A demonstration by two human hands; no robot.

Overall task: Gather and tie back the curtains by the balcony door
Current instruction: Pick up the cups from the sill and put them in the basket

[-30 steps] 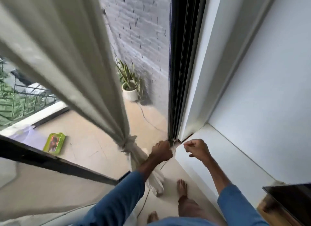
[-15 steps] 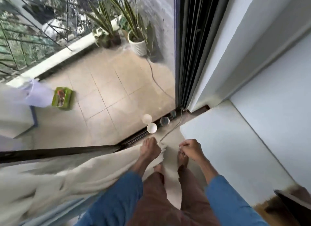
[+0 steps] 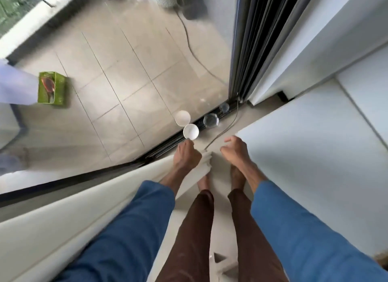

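Left hand, centre frame, has its grip curled round the bunched end of the cream curtain. The curtain runs from there to the lower left along the glass door. Right hand is just beside it, clear of the fabric, grip loosely spread, holding nothing. White cup sits by the door track just above the left hand. Green box lies on the balcony tiles, left.
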